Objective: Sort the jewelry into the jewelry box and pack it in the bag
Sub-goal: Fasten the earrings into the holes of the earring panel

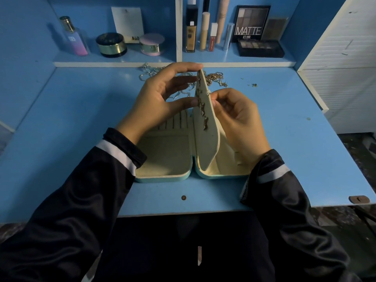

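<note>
The jewelry box [162,176] was cream inside with a pale teal shell, and its cream divider panel [205,143] bore gold-toned earrings [205,123]. The table [81,110] and the shelf [122,59] were plain sky blue, the shelf edged in white, with a silver chain [148,72] and a gold chain [213,77] against the blue. The sleeves [81,190] were near-black with one white band at each cuff; the bottle [76,40] faded from lilac to pink, the jar [111,44] was black with a gold band, and the black palette [251,22] read "MATTE" in white.

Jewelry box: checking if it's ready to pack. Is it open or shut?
Open: the jewelry box lies spread on the desk, lining up; the left hand holds its inner panel upright.
</note>
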### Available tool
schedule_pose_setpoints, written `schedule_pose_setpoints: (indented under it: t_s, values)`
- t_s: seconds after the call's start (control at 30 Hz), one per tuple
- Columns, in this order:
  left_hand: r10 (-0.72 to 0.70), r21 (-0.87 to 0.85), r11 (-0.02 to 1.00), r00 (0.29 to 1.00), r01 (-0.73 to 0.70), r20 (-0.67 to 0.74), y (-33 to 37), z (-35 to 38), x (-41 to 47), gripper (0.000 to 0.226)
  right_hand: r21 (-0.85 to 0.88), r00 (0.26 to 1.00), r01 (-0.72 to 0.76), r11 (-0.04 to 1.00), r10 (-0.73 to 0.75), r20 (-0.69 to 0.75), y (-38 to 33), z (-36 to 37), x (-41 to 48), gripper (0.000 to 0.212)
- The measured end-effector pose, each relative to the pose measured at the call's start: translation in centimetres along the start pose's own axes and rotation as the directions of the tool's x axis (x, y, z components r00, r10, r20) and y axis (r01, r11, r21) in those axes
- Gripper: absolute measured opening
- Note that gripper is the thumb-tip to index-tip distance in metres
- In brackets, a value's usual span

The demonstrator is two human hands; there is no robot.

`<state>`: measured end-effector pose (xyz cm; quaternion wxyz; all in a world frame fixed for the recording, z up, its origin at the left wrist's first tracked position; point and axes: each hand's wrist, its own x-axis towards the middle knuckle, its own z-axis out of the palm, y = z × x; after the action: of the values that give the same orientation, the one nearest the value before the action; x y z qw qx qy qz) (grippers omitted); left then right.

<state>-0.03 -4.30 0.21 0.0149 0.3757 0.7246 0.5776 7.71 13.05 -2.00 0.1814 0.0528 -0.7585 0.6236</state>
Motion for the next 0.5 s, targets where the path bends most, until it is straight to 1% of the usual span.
schedule_pose_setpoints:
  t_s: [0.37,0.5]
  values:
    - [0.006,-0.004,1.000,1.000,-0.006,-0.003,0.06,0.00,-0.04,0.052,-0.062,0.999,0.045,0.997,-0.047,-0.026,-0.08,0.15,-0.10,0.005]
    - [0.005,-0.002,1.000,1.000,-0.005,0.001,0.03,0.11,-0.03,0.052,-0.129,0.994,0.099,0.987,-0.105,-0.040,-0.18,0.16,-0.14,0.005]
